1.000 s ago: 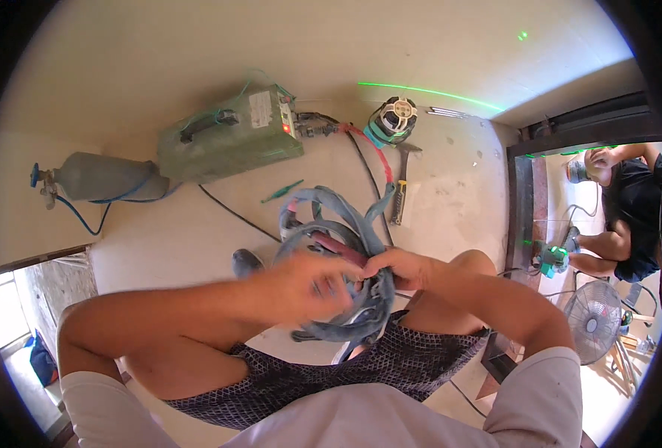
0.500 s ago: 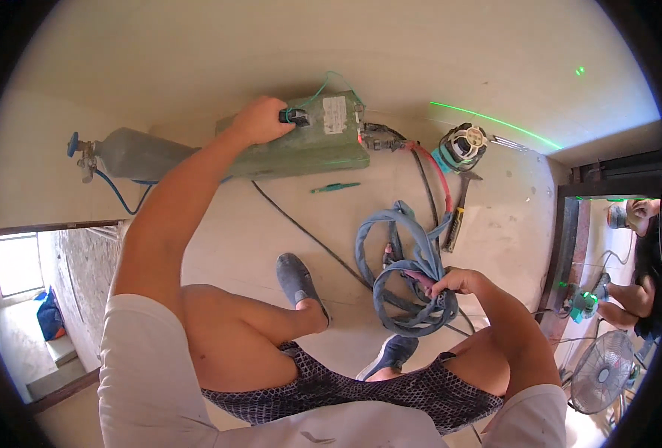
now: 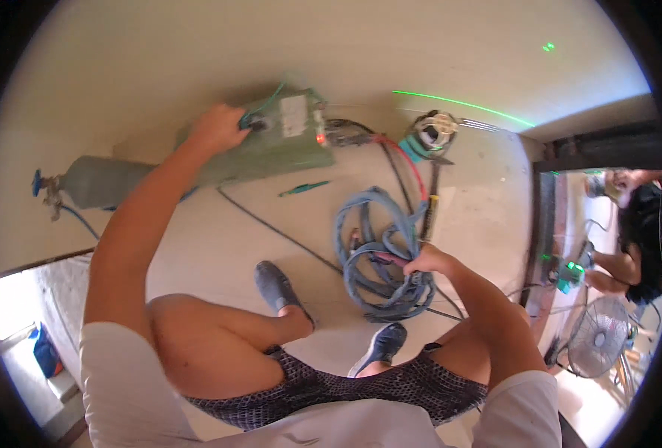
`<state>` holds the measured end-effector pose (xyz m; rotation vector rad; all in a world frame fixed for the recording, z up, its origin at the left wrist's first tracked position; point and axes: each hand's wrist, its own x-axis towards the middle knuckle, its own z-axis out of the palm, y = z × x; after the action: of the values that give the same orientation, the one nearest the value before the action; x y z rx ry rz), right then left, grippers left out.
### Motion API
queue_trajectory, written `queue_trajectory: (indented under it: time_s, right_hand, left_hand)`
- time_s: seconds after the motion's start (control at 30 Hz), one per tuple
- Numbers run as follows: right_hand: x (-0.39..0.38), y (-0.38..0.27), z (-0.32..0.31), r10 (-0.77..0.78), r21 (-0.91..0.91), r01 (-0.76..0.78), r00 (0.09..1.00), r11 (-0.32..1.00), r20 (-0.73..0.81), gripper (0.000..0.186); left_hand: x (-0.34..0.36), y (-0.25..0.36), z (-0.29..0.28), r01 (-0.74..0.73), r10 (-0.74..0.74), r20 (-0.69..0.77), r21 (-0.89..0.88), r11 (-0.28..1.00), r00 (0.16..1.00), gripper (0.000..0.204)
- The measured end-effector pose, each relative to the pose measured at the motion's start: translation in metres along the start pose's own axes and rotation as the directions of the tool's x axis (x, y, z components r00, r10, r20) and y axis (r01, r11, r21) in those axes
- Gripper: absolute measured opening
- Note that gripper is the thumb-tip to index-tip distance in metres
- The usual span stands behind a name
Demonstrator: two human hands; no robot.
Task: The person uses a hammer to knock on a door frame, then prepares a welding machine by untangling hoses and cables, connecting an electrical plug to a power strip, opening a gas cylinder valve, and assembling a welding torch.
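Note:
My left hand [image 3: 221, 133] is closed round the black handle on top of a long green welding machine [image 3: 290, 151], which lies along the wall with a small red light lit at its right end. My right hand [image 3: 425, 260] grips a loosely coiled grey-blue cable [image 3: 391, 308] above the floor, near a maroon torch handle [image 3: 388, 258] that lies across the loops. A red and black lead runs from the coil up to the machine's right end. Some fingers of my right hand are hidden by the cable.
A grey gas cylinder [image 3: 111, 181] with a blue valve lies left of the machine. On the floor are a thin green tool [image 3: 303, 189], a hammer [image 3: 432, 196] and a round teal-and-black device [image 3: 428, 137]. Past the doorway are a person [image 3: 637, 239] and a fan [image 3: 598, 337].
The whole view has shifted, so the scene sits further left and is slightly blurred. Both hands keep their holds on the machine's handle and the coiled cable.

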<state>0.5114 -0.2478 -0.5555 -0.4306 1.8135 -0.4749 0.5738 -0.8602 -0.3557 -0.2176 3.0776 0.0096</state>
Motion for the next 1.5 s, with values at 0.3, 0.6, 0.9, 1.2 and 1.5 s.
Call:
queue_trajectory:
  time_s: [0.3, 0.6, 0.9, 1.2, 1.5]
  right_hand:
    - [-0.015, -0.074, -0.114, -0.11, -0.476, 0.123, 0.992, 0.871, 0.056, 0.096]
    - [-0.002, -0.167, -0.252, -0.768, -0.85, 0.1, 0.492, 0.518, -0.41, 0.09]
    - [0.022, -0.204, -0.243, -0.415, -0.55, 0.026, 0.687, 0.834, -0.596, 0.09]
    - [0.026, -0.201, -0.231, -0.272, -0.423, -0.073, 0.664, 0.903, -0.696, 0.099]
    - [0.012, -0.189, -0.233, -0.27, -0.368, 0.027, 0.731, 0.929, -0.626, 0.141]
  left_hand:
    - [-0.016, 0.011, -0.006, 0.052, -0.052, -0.017, -0.023, 0.998, 0.998, 0.037]
    - [-0.011, 0.016, -0.007, -0.007, 0.007, -0.082, 0.011, 1.0, 0.997, 0.039]
    - [-0.024, 0.014, -0.007, 0.06, -0.054, -0.095, 0.058, 0.997, 0.994, 0.045]
    - [-0.025, 0.021, -0.014, 0.13, -0.129, -0.034, 0.039, 0.991, 0.991, 0.047]
    - [-0.025, 0.015, -0.008, 0.085, -0.082, -0.06, 0.055, 0.995, 0.995, 0.048]
